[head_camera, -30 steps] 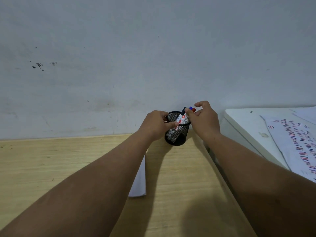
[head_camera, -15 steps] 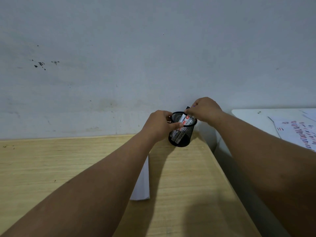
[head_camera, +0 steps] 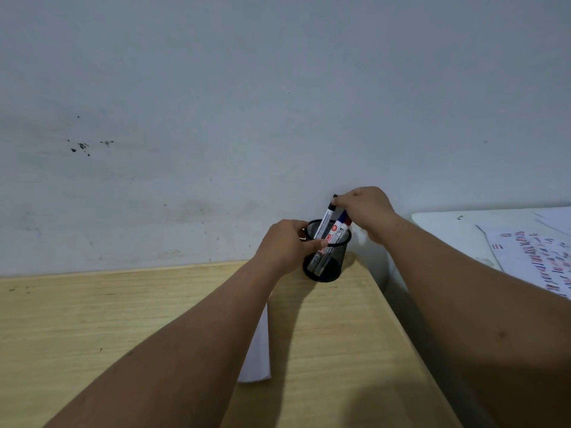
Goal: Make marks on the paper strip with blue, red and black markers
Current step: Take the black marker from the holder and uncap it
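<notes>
A black mesh pen cup (head_camera: 328, 267) stands at the far right corner of the wooden table (head_camera: 123, 319), against the wall. My left hand (head_camera: 285, 245) grips the cup's rim and side. My right hand (head_camera: 366, 208) pinches the cap end of the black marker (head_camera: 325, 222), which is lifted partway out of the cup. The blue marker (head_camera: 342, 218) and red marker (head_camera: 335, 231) lean inside the cup just below my right hand. A white paper strip (head_camera: 258, 353) lies on the table, mostly hidden under my left forearm.
A white table (head_camera: 448, 233) stands to the right across a narrow gap, with sheets of paper (head_camera: 531, 257) covered in coloured marks. A grey wall rises directly behind the cup.
My right hand has risen from the cup's rim and pulled the black marker partway up. The left hand stays on the cup.
</notes>
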